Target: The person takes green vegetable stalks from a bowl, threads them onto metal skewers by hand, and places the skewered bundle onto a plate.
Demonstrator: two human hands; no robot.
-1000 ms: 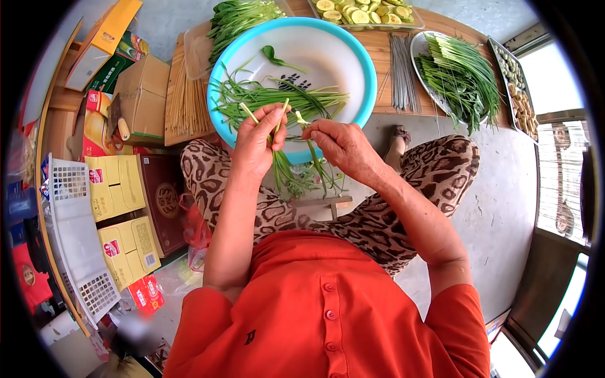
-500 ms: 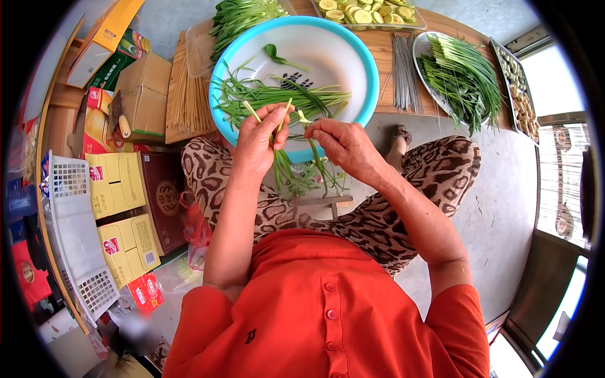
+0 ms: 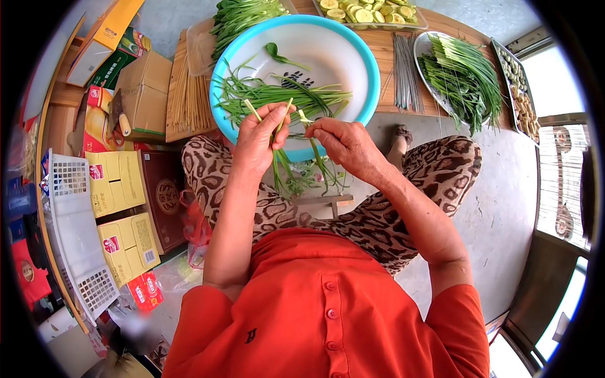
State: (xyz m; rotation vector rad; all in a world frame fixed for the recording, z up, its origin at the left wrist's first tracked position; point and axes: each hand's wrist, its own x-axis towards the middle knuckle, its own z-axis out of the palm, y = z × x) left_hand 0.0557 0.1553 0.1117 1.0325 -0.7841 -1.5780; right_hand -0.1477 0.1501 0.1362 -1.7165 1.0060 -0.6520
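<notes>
Your left hand [image 3: 257, 142]: fingers pinched on green stems [image 3: 251, 109], pale ends toward 11 and 1 o'clock, leaves trailing to 6. Your right hand [image 3: 343, 143]: fingers pinching a stalk [image 3: 319, 157], axis 11-to-5. Both at the basin's [image 3: 373, 82] 6 o'clock rim.

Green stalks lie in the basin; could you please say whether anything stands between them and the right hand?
Nothing visible does: the basin is open above the green stalks, though the right hand holds other greens.
</notes>
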